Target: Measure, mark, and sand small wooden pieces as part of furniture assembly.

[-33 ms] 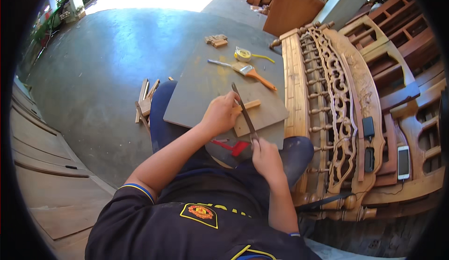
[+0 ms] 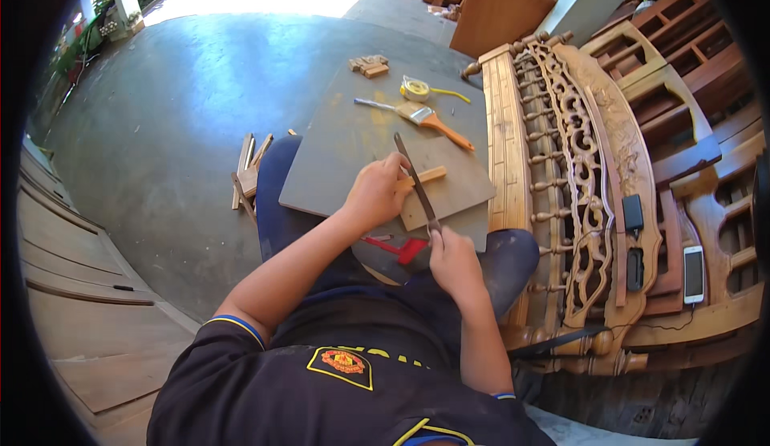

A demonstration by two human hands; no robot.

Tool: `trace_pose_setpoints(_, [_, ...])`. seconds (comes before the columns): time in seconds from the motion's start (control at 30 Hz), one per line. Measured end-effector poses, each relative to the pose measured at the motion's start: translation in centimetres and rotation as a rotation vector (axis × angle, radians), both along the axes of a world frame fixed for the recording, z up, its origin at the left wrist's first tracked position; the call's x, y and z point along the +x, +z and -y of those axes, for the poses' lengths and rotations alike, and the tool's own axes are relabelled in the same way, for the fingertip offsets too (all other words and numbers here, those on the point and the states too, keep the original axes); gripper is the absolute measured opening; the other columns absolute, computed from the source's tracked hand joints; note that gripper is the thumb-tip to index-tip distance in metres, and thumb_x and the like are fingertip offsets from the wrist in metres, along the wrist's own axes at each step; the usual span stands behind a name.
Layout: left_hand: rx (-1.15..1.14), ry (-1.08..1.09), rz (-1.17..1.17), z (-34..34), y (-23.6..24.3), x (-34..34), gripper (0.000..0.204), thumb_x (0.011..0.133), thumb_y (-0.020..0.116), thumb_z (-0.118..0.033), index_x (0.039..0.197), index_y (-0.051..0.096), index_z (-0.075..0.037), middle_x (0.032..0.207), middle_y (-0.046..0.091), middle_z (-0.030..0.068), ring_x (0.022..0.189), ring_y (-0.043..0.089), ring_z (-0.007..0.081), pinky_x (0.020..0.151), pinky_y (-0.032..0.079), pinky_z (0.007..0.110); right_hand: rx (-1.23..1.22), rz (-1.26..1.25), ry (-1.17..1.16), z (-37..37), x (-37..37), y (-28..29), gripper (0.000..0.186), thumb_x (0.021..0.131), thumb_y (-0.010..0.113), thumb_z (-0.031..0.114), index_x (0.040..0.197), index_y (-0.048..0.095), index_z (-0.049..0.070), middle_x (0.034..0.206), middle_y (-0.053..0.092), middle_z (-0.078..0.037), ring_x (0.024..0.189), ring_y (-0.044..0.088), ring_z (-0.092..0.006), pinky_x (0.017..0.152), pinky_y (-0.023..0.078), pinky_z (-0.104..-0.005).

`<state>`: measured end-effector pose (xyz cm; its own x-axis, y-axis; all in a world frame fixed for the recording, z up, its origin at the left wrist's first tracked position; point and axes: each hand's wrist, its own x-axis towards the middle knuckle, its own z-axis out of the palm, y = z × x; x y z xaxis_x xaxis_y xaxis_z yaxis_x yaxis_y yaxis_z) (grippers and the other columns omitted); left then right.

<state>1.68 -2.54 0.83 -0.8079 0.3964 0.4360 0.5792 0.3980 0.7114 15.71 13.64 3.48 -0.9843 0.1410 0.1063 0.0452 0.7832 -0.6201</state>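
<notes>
My left hand (image 2: 375, 193) is closed around one end of a small light wooden strip (image 2: 431, 175), its fingertips close beside a long dark file (image 2: 417, 183). My right hand (image 2: 455, 260) grips the file's near end, and the tool slants up and left across the strip. Beneath them lies a flat square wooden board (image 2: 457, 193) on a grey worktop (image 2: 325, 157) over my lap. Whether the left fingertips touch the file I cannot tell.
On the worktop lie a paintbrush (image 2: 441, 128) with an orange handle, a yellow tape measure (image 2: 415, 88) and carved wood pieces (image 2: 370, 66). Carved furniture panels (image 2: 561, 165) stand at right, with a phone (image 2: 693, 276) on them. Wood offcuts (image 2: 247, 175) lie on the floor at left.
My right hand and the file have shifted slightly toward me and to the left. My left hand stays on the wooden strip, nearly unmoved.
</notes>
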Motion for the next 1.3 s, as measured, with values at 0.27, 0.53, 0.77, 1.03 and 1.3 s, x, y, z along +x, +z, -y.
trace_pose_setpoints(0.27, [-0.041,0.07,0.007,-0.3,-0.1,0.3,0.037,0.081,0.076,-0.006,0.111,0.056,-0.002,0.089,0.072,0.0149,0.093,0.07,0.0375,0.082,0.054,0.046,-0.058,0.111,-0.053,-0.6,4.4,1.1,0.029,0.103,0.053,0.019,0.088,0.066,-0.003,0.076,0.065,-0.028,0.076,0.065,-0.0478,0.07,0.05,-0.0513])
trace_pose_setpoints(0.53, [-0.057,0.065,-0.014,-0.2,-0.1,-0.2,0.036,0.082,0.077,-0.007,0.111,0.056,-0.002,0.09,0.071,0.0157,0.092,0.07,0.0363,0.083,0.054,0.045,0.013,0.098,-0.027,-1.2,1.0,0.9,0.029,0.103,0.053,0.019,0.089,0.064,-0.004,0.081,0.067,-0.029,0.082,0.066,-0.0491,0.074,0.051,-0.0545])
trace_pose_setpoints(0.77, [-0.068,0.099,-0.02,-0.2,-0.3,0.2,0.036,0.082,0.077,-0.009,0.111,0.056,-0.003,0.089,0.072,0.0138,0.091,0.07,0.0354,0.082,0.054,0.045,0.004,0.148,-0.008,-0.9,3.8,2.3,0.029,0.103,0.054,0.02,0.091,0.064,-0.004,0.081,0.068,-0.028,0.082,0.066,-0.0496,0.074,0.051,-0.0547])
trace_pose_setpoints(1.03, [-0.069,0.016,0.034,0.2,0.2,-0.2,0.036,0.082,0.077,-0.009,0.111,0.056,-0.004,0.09,0.072,0.0123,0.092,0.07,0.0352,0.082,0.054,0.045,0.021,0.06,0.038,-0.5,-1.6,0.4,0.028,0.103,0.055,0.02,0.093,0.065,-0.005,0.081,0.066,-0.031,0.081,0.065,-0.051,0.074,0.05,-0.0559])
trace_pose_setpoints(1.3, [-0.037,0.067,-0.021,0.1,-0.5,-0.1,0.037,0.081,0.078,-0.009,0.11,0.057,-0.004,0.092,0.073,0.0136,0.091,0.071,0.0358,0.08,0.056,0.045,0.026,0.058,0.014,-0.7,2.1,1.1,0.03,0.102,0.055,0.02,0.088,0.063,-0.005,0.077,0.064,-0.032,0.079,0.063,-0.0524,0.072,0.049,-0.0576])
